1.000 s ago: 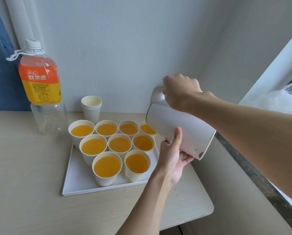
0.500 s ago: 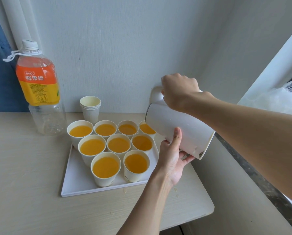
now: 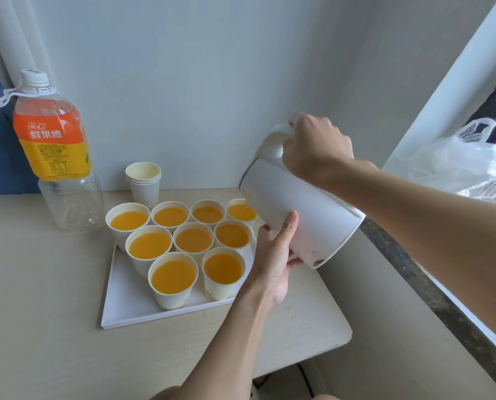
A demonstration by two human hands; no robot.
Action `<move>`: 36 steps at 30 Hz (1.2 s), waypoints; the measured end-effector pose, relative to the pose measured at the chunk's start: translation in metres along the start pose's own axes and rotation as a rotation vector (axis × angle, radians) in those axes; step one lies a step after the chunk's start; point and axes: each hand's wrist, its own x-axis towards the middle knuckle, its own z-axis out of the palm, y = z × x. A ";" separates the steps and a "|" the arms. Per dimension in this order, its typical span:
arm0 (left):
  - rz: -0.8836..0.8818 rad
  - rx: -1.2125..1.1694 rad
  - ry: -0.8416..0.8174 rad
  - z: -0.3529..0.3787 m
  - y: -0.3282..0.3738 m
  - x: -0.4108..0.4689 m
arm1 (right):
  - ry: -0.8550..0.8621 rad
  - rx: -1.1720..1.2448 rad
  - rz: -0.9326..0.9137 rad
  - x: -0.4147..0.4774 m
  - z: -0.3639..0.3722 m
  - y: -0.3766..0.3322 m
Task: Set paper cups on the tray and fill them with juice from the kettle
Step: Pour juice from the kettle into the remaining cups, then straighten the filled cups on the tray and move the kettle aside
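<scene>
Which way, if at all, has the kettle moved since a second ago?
Yes. The kettle rose slightly and drew right, away from the back-right juice cup.

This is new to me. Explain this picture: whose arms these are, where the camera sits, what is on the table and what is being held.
No machine here: a person wears one camera on the head, looking down at their arms. The right hand grips the handle of a white kettle, tipped toward the back right cup; the left hand steadies its lower side. On the table a tray carries nine paper cups filled with orange juice. Behind it stand a stack of empty cups and, further left, a nearly empty juice bottle. The kettle hides its spout, so no stream shows.
</scene>
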 end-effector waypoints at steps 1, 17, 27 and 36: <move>0.007 0.020 -0.005 -0.002 0.001 -0.002 | 0.005 0.043 0.056 -0.005 -0.004 0.003; 0.062 0.508 0.024 -0.039 0.078 -0.108 | -0.098 0.887 0.468 -0.097 -0.050 0.014; 0.243 0.931 0.319 -0.056 0.169 -0.164 | 0.011 1.114 0.381 -0.132 -0.059 -0.057; 0.210 0.679 0.432 -0.066 0.227 -0.186 | -0.067 1.210 0.215 -0.124 -0.073 -0.135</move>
